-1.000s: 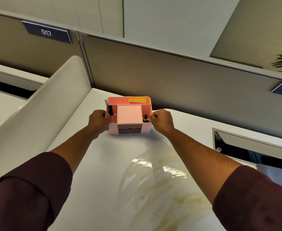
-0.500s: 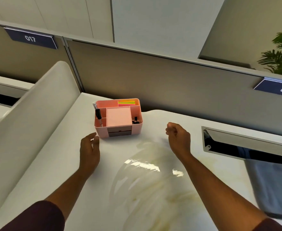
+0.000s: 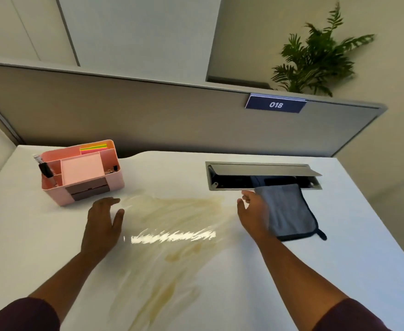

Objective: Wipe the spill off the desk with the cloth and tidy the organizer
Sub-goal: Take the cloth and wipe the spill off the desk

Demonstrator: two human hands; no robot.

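A pink organizer (image 3: 115, 180) stands at the back left of the white desk (image 3: 339, 247), holding a black marker (image 3: 45, 168), pink sticky notes and coloured tabs. A yellowish smeared spill (image 3: 172, 225) spreads over the desk's middle. A grey-blue cloth (image 3: 289, 211) with a dark edge lies to the right of the spill. My left hand (image 3: 103, 223) rests flat and open on the desk just in front of the organizer. My right hand (image 3: 253, 211) is open at the cloth's left edge, fingers touching it, not gripping.
An open cable hatch (image 3: 263, 174) with a raised lid sits in the desk behind the cloth. A grey partition (image 3: 148, 115) with a sign "018" (image 3: 275, 105) closes the back. A potted plant (image 3: 315, 58) stands beyond it. The desk's right edge drops off near the cloth.
Both hands let go of the organizer and drew back. The view turned right. My right hand opened and moved right to the cloth; my left hand settled flat on the desk.
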